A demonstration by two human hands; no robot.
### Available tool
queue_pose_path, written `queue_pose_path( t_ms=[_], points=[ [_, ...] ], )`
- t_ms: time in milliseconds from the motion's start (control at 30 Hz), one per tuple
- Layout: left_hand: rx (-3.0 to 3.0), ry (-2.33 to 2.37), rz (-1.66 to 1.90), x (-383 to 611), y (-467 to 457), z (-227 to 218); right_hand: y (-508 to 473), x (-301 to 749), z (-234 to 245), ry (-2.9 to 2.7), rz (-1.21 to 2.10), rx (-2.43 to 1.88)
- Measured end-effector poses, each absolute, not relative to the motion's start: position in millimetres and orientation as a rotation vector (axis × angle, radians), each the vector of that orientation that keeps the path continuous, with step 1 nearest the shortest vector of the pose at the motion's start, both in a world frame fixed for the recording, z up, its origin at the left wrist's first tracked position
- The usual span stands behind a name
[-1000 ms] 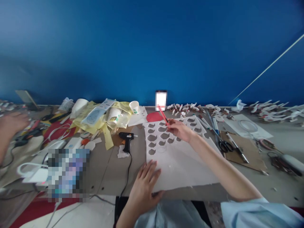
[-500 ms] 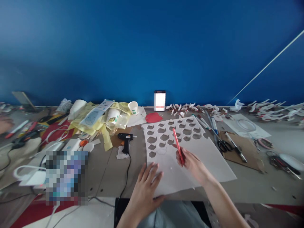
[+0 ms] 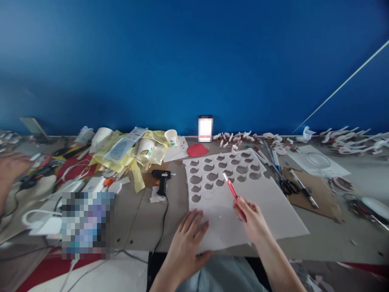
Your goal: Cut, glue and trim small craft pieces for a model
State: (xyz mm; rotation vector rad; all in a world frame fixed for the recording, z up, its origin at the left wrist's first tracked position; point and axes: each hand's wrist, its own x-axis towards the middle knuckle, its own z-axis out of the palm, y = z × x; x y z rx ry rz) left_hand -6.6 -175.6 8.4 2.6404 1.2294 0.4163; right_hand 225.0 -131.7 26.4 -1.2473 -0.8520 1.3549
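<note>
A white sheet (image 3: pixel 258 207) with several rows of teardrop-shaped holes lies in front of me, a faint outline (image 3: pixel 208 195) drawn near the lowest holes. My left hand (image 3: pixel 190 235) rests flat on the sheet's near left edge, fingers spread. Above the middle of the sheet, my right hand (image 3: pixel 251 217) is closed round a red utility knife (image 3: pixel 232 190). Its pale blade end points up and left over the cut holes; I cannot tell whether the tip touches the sheet.
Left of the sheet are a black glue gun (image 3: pixel 162 180) and its cord. Scissors (image 3: pixel 287 186) and a silver-tipped pen (image 3: pixel 304 188) lie by brown cardboard (image 3: pixel 319 202) at right. White bird-like pieces (image 3: pixel 352 142) line the back. Another person's hand (image 3: pixel 12 170) shows at far left.
My right hand has turned the utility knife so its blade end now shows, and has shifted slightly right and down. My left hand stays flat. The other person's hand has come further into view.
</note>
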Motion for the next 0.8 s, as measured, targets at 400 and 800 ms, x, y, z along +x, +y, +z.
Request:
queue_pose_path(
  t_ms=[400, 800],
  points=[
    [2.649, 1.162, 0.507, 12, -169, 16, -140, 236, 36, -0.935, 1.315, -1.161],
    [2.676, 1.252, 0.596, 15, -164, 11, -140, 229, 46, -0.890, 1.357, -0.897]
  ],
)
